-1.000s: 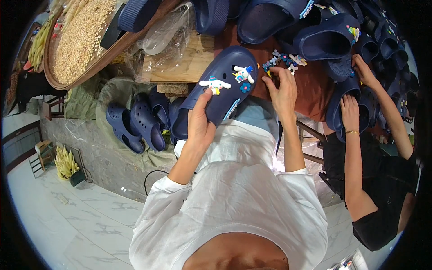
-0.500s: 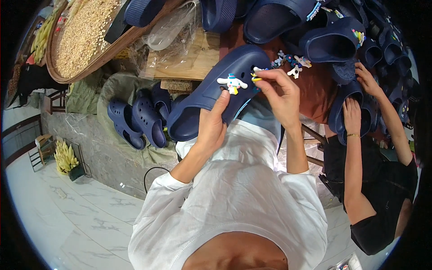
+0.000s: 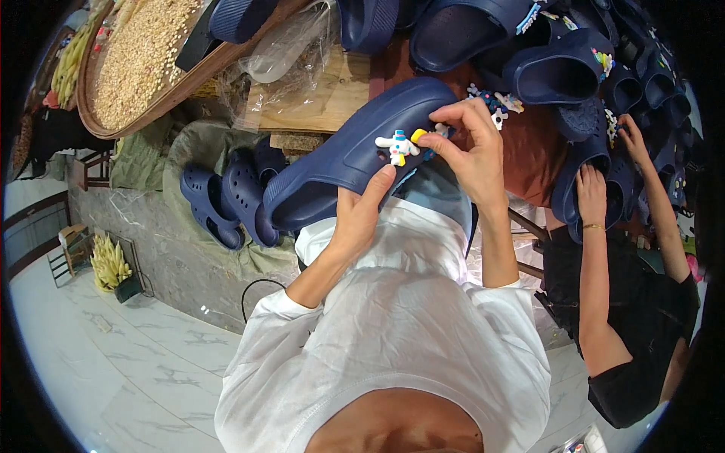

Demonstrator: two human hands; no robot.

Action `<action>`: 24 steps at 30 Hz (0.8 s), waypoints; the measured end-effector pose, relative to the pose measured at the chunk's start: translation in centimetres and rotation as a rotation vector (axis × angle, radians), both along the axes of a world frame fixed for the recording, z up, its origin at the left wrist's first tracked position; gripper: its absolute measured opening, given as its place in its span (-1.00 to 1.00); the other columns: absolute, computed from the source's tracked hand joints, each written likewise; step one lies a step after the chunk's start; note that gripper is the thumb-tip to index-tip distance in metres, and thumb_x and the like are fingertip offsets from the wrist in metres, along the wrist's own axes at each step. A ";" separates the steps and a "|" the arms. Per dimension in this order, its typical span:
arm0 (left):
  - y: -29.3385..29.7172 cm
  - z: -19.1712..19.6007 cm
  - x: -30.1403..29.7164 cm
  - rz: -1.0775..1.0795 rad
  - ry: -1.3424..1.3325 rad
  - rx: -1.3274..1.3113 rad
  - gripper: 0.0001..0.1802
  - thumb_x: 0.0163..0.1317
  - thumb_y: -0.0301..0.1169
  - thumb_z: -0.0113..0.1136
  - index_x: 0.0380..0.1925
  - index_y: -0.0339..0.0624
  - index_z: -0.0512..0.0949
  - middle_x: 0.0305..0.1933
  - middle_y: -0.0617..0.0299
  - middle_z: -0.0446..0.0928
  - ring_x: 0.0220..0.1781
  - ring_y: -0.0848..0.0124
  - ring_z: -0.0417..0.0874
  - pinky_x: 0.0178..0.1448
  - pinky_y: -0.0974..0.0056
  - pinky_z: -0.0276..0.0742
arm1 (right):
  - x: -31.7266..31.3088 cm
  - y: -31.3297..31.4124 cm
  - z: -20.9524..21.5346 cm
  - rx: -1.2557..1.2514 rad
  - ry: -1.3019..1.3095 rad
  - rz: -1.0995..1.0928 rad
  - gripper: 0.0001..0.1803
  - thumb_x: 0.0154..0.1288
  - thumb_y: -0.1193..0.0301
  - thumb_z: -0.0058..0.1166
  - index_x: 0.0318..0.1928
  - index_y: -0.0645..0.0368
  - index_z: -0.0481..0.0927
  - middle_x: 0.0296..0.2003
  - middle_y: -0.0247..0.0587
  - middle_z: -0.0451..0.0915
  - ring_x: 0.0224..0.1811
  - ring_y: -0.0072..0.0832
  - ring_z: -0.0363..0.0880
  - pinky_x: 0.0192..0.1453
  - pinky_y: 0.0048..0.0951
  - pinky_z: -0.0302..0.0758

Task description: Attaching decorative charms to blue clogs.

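My left hand (image 3: 361, 215) is closed on a navy clog (image 3: 362, 124), fingers inside its opening and thumb on the near rim. The clog is tilted in front of my white shirt. A white long-eared character charm (image 3: 396, 145) with blue and yellow parts sits on its upper. Beside that charm, my right hand (image 3: 477, 151) pinches a small charm with a yellow part (image 3: 418, 135) against the clog. The fingers hide most of it. More white and coloured charms (image 3: 495, 106) lie just beyond, on the reddish-brown table surface.
Several navy clogs (image 3: 555, 72) crowd the far right. Other clogs (image 3: 245, 196) lie on cloth at the left. A wooden board (image 3: 302, 98) carries clear plastic, beside a round tray of pale grains (image 3: 140, 64). At the right, another person's hands (image 3: 591, 192) handle a clog.
The clog has turned and shifted slightly, so its charm sits further right. My right hand has brought the yellow-part charm down close beside it. The other person's far hand has moved right.
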State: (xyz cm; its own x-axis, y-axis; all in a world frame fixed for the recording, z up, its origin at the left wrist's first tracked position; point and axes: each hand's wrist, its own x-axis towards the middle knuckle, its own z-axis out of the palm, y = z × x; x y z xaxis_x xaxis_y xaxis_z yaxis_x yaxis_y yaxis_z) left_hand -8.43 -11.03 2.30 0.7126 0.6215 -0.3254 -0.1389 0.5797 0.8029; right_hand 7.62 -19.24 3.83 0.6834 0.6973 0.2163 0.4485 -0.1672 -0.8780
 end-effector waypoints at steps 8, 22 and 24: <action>0.9 -0.7 -0.7 -0.097 0.074 0.108 -0.61 0.19 -0.48 0.19 0.04 -0.30 0.49 0.00 0.22 0.51 0.00 0.49 0.50 0.08 0.38 0.39 | 0.2 -0.2 -0.1 -0.105 0.040 -0.070 -0.38 -0.13 0.25 0.47 -0.05 0.21 0.50 -0.13 -0.22 0.42 -0.01 -0.35 0.40 -0.02 -0.40 0.40; 2.5 -2.3 -2.1 -0.191 0.030 0.207 -0.60 0.01 -0.47 0.20 -0.08 -0.32 0.52 -0.13 0.22 0.52 -0.12 0.46 0.51 0.00 0.35 0.42 | 1.0 -0.6 -0.2 -0.086 0.040 0.188 -0.05 -0.11 0.22 0.47 0.29 0.15 0.26 0.13 -0.06 0.21 0.22 -0.23 0.23 0.33 -0.30 0.23; 2.6 -2.3 -2.1 -0.239 0.037 0.221 -0.61 0.01 -0.47 0.19 -0.10 -0.32 0.52 -0.16 0.23 0.52 -0.14 0.47 0.51 -0.02 0.36 0.42 | 0.8 -0.5 -0.3 -0.084 0.016 0.169 -0.06 -0.11 0.22 0.46 0.29 0.15 0.26 0.12 -0.07 0.22 0.22 -0.23 0.23 0.33 -0.31 0.23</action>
State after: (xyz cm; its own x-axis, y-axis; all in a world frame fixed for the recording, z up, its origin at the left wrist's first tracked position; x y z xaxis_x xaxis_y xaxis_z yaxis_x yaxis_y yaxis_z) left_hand -10.58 -8.40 -0.04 0.8370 0.4969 -0.2292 0.0111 0.4033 0.9150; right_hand 8.40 -19.71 3.56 0.5577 0.8178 0.1421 0.4622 -0.1638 -0.8715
